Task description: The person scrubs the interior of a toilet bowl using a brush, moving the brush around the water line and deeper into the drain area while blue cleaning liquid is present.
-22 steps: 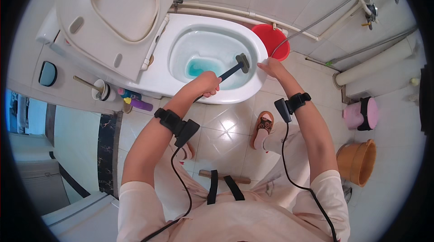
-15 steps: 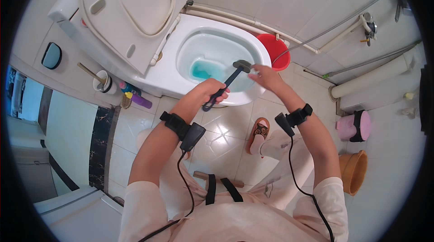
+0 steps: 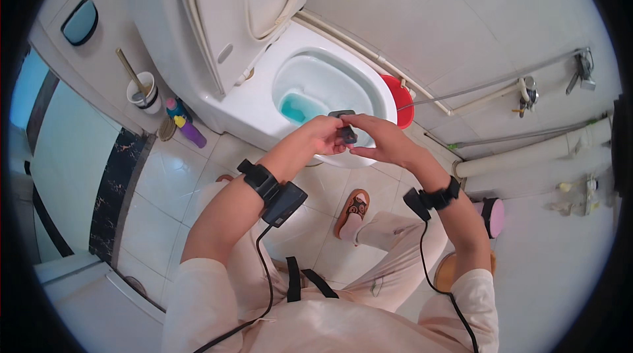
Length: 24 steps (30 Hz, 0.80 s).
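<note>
My left hand is closed around a dark-handled toilet brush in front of the toilet bowl's near rim. The brush points toward the camera, so it looks short, and its head is partly hidden by my hands. My right hand curves around it from the right, thumb and fingers apart, fingertips at or very close to the brush. Beyond my hands, the white toilet has its lid and seat raised. Blue-green liquid lies in the bowl.
A red bucket stands right of the toilet. On the left are a white brush holder and a purple bottle. Pipes and a tap run along the right wall. A pink bin and an orange bucket lie beyond my right arm.
The brush has swung from lying across above the bowl rim to pointing toward the camera. My right hand has moved in closer to it. The view has shifted.
</note>
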Available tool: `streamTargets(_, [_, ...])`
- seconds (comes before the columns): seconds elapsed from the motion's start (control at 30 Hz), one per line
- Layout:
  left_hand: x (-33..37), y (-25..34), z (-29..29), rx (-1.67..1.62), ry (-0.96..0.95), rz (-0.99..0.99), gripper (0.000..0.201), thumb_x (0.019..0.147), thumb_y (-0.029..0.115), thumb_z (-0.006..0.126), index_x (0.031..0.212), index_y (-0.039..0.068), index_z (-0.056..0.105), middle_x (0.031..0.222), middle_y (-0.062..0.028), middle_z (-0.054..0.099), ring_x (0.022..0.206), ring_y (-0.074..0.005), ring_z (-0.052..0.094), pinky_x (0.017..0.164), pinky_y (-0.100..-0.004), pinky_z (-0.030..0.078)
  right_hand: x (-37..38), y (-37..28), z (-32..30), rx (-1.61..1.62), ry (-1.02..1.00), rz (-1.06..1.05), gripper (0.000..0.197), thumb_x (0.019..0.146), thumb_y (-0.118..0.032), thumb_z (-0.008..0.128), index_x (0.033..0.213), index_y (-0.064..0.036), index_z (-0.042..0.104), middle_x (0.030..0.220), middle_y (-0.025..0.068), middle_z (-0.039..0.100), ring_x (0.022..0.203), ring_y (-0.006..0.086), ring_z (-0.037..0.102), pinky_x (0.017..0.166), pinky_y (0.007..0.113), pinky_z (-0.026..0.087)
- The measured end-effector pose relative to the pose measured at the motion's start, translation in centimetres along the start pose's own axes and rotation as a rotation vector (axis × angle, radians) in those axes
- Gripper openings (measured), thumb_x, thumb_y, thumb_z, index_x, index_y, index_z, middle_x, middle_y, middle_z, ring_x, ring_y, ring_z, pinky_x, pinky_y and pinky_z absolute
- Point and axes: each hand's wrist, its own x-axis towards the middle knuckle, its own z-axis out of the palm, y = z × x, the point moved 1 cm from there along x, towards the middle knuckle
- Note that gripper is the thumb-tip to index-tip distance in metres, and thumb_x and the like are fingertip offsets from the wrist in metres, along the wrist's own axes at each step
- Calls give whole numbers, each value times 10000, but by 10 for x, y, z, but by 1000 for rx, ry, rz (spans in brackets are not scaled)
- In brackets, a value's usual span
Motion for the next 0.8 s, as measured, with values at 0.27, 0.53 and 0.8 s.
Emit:
streamTargets(0.27, [-1,12,7,204,-129,64,240,929,243,428,856,63,569,715,-77,628,577,-176,606,518,-276,455,14,-5,-19,-83,84,65,227,765,-169,658,970,-74,642,887,107,640,794,274,617,683,337,487])
streamTargets(0.53, [28,8,2,1300,171,822,278,789,172,620,1029,32,609,920,-126,657,810,-263,622,750,-337,485,32,39,-60,226,-176,179,238,852,-248,606,895,-17,645,664,97,603,579,162,482,588,284,415])
streamTargets(0.8, [40,24,5,1236,8,595,300,795,127,611,1083,44,592,961,-128,639,845,-218,598,784,-320,457,45,39,-75,148,-386,108,184,820,-150,636,914,9,639,790,140,638,689,218,584,677,302,465])
